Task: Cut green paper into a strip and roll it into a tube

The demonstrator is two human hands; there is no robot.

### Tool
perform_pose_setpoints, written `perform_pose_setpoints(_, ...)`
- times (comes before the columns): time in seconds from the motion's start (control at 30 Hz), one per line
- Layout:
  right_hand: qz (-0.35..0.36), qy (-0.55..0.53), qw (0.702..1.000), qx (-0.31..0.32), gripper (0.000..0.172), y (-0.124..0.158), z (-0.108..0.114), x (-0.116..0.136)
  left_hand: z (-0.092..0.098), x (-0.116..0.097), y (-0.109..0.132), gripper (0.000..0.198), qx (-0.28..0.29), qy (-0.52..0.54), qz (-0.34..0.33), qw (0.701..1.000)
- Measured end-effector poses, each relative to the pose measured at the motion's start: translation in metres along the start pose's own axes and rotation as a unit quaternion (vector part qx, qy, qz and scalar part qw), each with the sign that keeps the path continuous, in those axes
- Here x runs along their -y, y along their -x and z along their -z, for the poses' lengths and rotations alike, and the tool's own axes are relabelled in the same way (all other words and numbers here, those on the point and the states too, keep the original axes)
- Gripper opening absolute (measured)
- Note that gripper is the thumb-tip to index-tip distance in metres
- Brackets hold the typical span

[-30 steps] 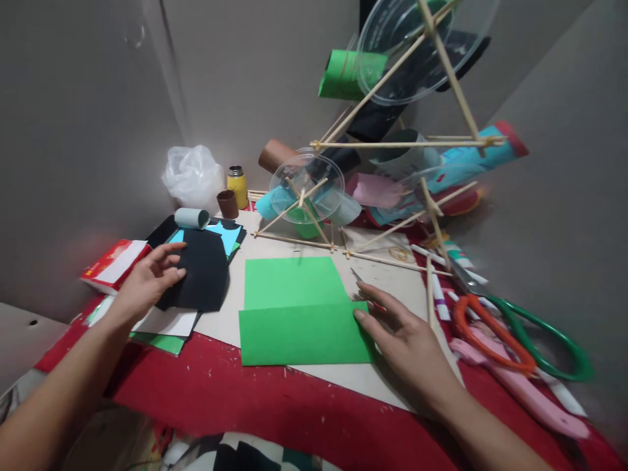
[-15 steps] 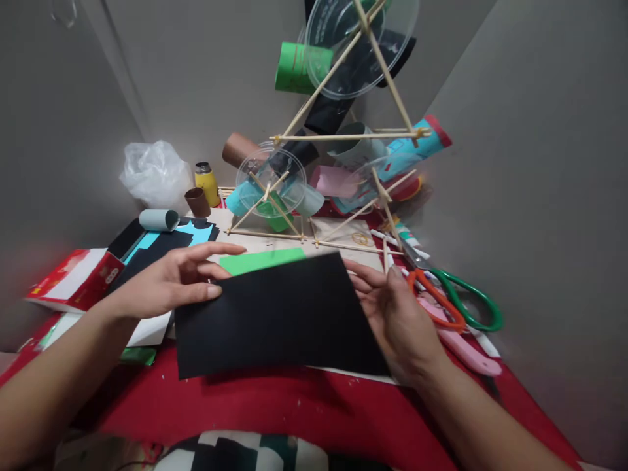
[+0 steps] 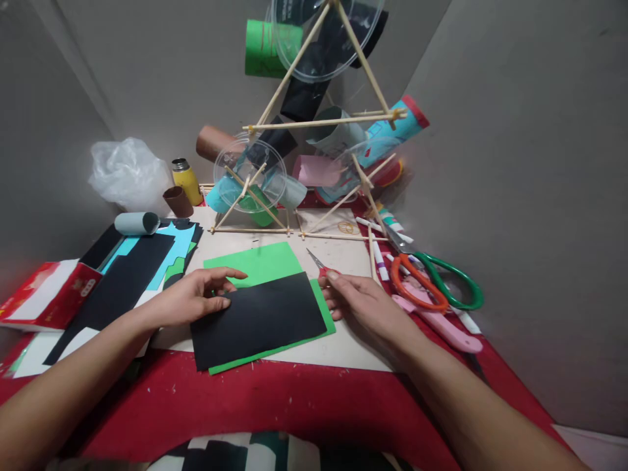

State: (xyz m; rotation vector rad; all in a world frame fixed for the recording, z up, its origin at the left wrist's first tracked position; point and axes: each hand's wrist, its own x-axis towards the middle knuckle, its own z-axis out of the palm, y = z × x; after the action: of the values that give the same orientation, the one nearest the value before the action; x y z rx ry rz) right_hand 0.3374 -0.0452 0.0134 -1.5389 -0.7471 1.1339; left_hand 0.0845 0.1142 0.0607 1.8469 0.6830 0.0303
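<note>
A black paper sheet (image 3: 258, 319) lies on top of a green paper sheet (image 3: 255, 261), on a beige board (image 3: 343, 350). My left hand (image 3: 193, 299) rests on the black sheet's left edge, thumb and fingers pinching it. At the black sheet's right edge is my right hand (image 3: 363, 307), fingers curled and touching that edge. Small red-handled scissors (image 3: 321, 265) lie just beyond my right fingers.
A stick frame (image 3: 314, 131) with clear plastic lids and paper tubes stands at the back. Large orange and green scissors (image 3: 429, 281), a pink tool and markers lie to the right. Left are stacked coloured papers (image 3: 137, 261), a red box (image 3: 46, 294), a plastic bag and a yellow bottle (image 3: 186, 180).
My left hand lifted a black sheet from the left pile, both hands carried it across, and it now lies on the green sheet.
</note>
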Motion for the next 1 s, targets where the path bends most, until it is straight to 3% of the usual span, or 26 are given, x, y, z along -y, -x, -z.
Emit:
perform_pose_setpoints(0.17, 0.040, 0.066, 0.996, 0.053, 0.036, -0.002, 0.002, -0.005, -0.010, 0.003, -0.002, 0.043, -0.044, -0.052, -0.008, 0.998)
perform_pose_setpoints(0.43, 0.045, 0.077, 0.994, 0.061, 0.028, -0.004, 0.002, -0.006, -0.028, 0.004, -0.001, 0.038, -0.034, -0.032, 0.019, 0.999)
perform_pose_setpoints(0.67, 0.040, 0.077, 0.994, 0.071, 0.027, -0.004, 0.003, -0.006, -0.036, 0.009, -0.006, 0.039, -0.032, -0.003, 0.030, 0.999)
perform_pose_setpoints(0.8, 0.048, 0.075, 0.994, 0.065, 0.035, -0.002, 0.003, -0.004, -0.039, 0.010, -0.007, 0.039, -0.044, 0.006, 0.031, 0.999)
perform_pose_setpoints(1.0, 0.058, 0.021, 0.996, 0.068, 0.034, -0.002, -0.001, -0.008, -0.043, 0.006, -0.005, 0.034, -0.066, -0.040, -0.001, 0.997)
